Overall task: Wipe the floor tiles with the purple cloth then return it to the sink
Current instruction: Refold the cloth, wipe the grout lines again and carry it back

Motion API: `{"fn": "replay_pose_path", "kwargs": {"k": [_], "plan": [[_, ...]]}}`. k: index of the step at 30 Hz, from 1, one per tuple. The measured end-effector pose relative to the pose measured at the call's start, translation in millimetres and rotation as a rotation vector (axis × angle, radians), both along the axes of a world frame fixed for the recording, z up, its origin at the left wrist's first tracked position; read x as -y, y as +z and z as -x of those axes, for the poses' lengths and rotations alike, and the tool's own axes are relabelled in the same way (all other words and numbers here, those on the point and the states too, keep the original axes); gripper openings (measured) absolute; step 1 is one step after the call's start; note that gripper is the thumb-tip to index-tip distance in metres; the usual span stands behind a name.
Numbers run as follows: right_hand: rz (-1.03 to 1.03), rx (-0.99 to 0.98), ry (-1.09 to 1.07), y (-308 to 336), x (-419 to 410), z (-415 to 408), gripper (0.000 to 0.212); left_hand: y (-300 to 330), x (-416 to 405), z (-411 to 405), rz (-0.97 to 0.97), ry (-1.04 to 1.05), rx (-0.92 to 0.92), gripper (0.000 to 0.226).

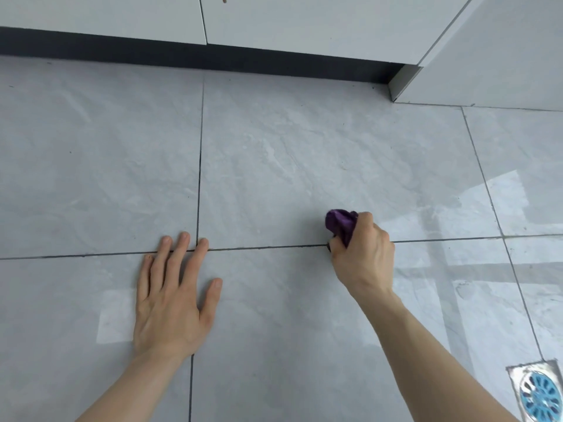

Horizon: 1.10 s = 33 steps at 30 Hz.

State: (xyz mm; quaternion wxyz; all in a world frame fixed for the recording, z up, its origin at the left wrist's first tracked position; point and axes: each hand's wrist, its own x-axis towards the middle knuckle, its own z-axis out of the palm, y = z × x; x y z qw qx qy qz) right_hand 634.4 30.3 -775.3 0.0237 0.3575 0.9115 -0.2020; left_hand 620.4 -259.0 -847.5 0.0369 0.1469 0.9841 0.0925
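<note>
Down on the floor: the person is low over the grey floor tiles, right by the white cabinets and their dark kickboard.
Right hand: the right hand is curled tight around the purple cloth, a wad of it poking out past the knuckles.
Cloth spot: bunched up and pressed right at the grout line, so it looks like the seam is getting scrubbed rather than the open tile.
Left hand: the left hand lies flat with the fingers spread, holding nothing, just propping the body up.
Done so far: hard to call; the tiles look glossy, but no clear wet streaks tell wiped from unwiped.
Still left: probably more wiping, then the whole walk back, since no sink is in view.
Corner bit: floor drain with a blue insert, well apart from the cloth.
</note>
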Motion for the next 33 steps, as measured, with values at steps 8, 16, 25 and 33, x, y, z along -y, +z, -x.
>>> {"fn": "replay_pose_path", "kwargs": {"k": [8, 16, 25, 33], "plan": [[0.170, -0.045, -0.151, 21, 8, -36, 0.026, 6, 0, 0, -0.002, -0.009, 0.045, 0.070], [0.427, 0.037, -0.082, 50, 44, -53, 0.022, 67, -8, 7, -0.197, -0.043, 0.190, 0.072], [0.712, 0.154, 0.117, 222, 69, -79, 0.036, 271, -29, -6, -0.281, -0.278, 0.550, 0.086], [0.613, 0.203, 0.340, 464, 53, -74, 0.060, 515, -54, -20, -0.330, -0.335, 0.625, 0.065]]}}
